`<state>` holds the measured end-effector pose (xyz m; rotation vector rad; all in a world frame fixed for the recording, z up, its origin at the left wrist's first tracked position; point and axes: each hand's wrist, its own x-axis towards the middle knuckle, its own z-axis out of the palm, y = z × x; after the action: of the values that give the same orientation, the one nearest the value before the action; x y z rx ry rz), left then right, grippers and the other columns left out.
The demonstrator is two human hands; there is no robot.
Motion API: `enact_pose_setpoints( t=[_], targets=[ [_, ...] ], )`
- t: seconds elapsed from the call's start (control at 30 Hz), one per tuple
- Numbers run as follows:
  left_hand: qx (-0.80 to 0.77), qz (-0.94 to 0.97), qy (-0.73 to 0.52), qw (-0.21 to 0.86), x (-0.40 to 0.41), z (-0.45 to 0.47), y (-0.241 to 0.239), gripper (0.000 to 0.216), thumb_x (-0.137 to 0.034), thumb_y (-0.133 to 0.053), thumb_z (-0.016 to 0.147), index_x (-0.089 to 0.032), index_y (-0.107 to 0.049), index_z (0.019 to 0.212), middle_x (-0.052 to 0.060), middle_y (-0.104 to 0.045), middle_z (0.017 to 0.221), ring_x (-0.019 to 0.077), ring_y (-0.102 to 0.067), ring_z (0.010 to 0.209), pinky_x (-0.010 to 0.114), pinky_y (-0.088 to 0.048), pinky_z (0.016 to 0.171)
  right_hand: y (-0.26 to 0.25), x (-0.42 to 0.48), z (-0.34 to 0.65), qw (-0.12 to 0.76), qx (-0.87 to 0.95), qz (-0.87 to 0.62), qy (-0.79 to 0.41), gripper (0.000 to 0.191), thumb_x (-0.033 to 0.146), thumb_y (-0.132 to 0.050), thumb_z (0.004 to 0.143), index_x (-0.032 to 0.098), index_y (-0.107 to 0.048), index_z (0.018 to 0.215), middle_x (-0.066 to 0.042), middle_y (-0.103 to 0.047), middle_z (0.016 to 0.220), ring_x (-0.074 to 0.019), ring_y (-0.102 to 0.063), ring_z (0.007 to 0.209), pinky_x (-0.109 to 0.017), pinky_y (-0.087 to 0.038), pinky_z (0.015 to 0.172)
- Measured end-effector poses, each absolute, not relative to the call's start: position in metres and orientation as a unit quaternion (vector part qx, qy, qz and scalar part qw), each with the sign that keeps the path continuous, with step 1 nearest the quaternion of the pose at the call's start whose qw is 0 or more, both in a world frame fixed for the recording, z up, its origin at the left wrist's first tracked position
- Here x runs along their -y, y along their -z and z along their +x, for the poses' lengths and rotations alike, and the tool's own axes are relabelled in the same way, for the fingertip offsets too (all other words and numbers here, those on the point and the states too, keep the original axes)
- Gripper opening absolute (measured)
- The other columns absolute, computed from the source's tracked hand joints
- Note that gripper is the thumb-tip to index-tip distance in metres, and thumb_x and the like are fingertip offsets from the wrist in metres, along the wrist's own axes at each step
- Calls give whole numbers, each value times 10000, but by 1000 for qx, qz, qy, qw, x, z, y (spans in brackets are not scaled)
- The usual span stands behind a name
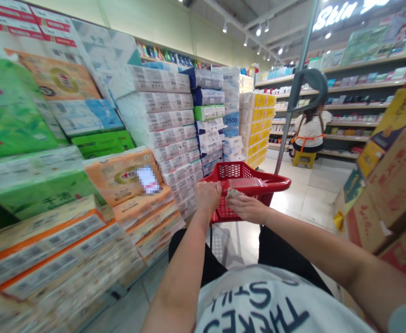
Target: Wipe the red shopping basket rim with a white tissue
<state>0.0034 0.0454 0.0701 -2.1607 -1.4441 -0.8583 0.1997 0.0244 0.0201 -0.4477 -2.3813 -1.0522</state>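
Note:
A red plastic shopping basket [275,183] stands on the floor in front of me, with a flat red pack [247,182] lying inside. My left hand [207,196] is curled into a fist over the basket's near rim. My right hand [247,207] rests beside it at the rim, fingers closed on a small crumpled pale thing [232,193] that I cannot name. A grey pole handle [302,74] rises from the basket's far side.
Stacked packs of tissue and paper rolls [85,152] fill the left side along the aisle. Cardboard boxes [393,185] pile up on the right. A person in an orange apron [310,132] sits on a yellow stool [303,158] by the far shelves. Tiled floor [310,194] lies between.

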Motion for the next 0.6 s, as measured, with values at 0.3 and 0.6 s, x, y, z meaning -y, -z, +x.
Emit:
enact_pose_setpoints(
  t=[0.3, 0.6],
  targets=[
    [524, -774, 296, 197, -46, 1, -72, 477, -332, -301, 987, -179, -703, 781, 85, -705, 774, 221, -618, 818, 387, -353, 840, -57, -9, 179, 261, 882, -202, 335, 265, 167, -463, 945, 205, -673, 1102, -32, -642, 1238, -223, -436, 1301, -452, -362, 1097],
    [530, -776, 274, 205, -45, -4, -76, 489, -339, -295, 985, -185, -712, 784, 89, -708, 773, 217, -620, 807, 382, -361, 816, -105, -47, 178, 297, 844, -428, 125, 301, 217, -424, 942, 186, -634, 1155, -69, -681, 1140, -178, -631, 1035, -310, -502, 903]
  ],
)
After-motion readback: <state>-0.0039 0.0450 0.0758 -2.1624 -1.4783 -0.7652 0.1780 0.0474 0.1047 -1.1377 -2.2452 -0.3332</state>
